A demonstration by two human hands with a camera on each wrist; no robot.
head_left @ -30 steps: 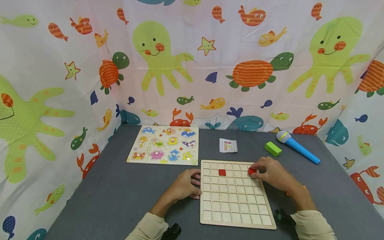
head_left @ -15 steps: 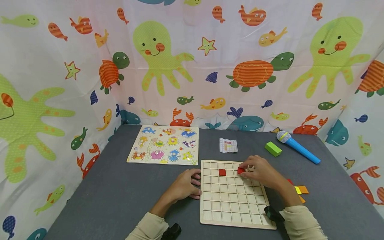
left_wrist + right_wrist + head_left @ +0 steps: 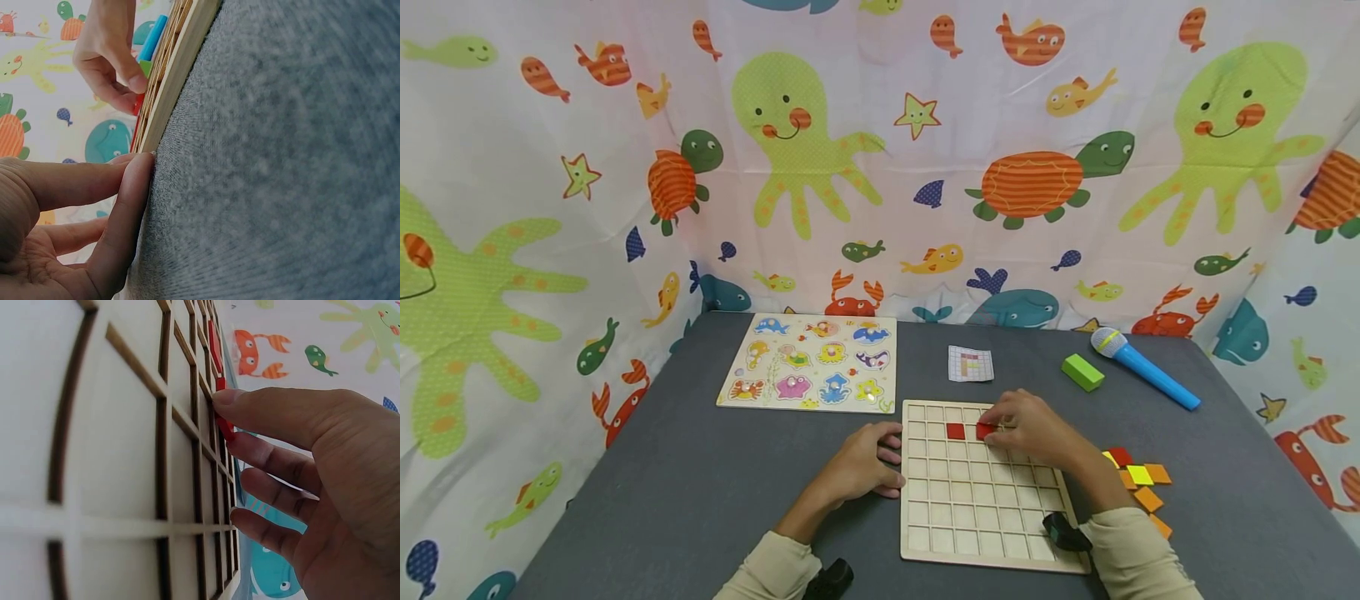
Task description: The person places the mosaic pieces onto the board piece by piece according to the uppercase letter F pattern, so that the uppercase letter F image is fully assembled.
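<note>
My right hand [image 3: 1026, 427] pinches a red square tile [image 3: 985, 431] between thumb and fingers. The tile is at the upper part of a wooden grid board [image 3: 973, 517]; whether it lies in a cell I cannot tell. In the right wrist view, the thumb and forefinger hold the red tile [image 3: 223, 419] by its edges, with the other fingers spread behind. Another red tile [image 3: 955, 431] lies in a cell just to the left. Against the board's left edge, my left hand [image 3: 861, 462] rests with thumb and fingertips touching the wooden side [image 3: 178, 81].
Several orange, yellow and red tiles [image 3: 1138, 475] lie loose right of the board. Behind it are a small printed grid card [image 3: 970, 364], a green block [image 3: 1082, 372] and a blue toy microphone [image 3: 1150, 371]. A sea-animal puzzle [image 3: 808, 362] lies at the back left.
My right hand has moved left over the board with the red tile, toward the other red tile. The loose tiles on the right have come into view. My left hand stays put.
</note>
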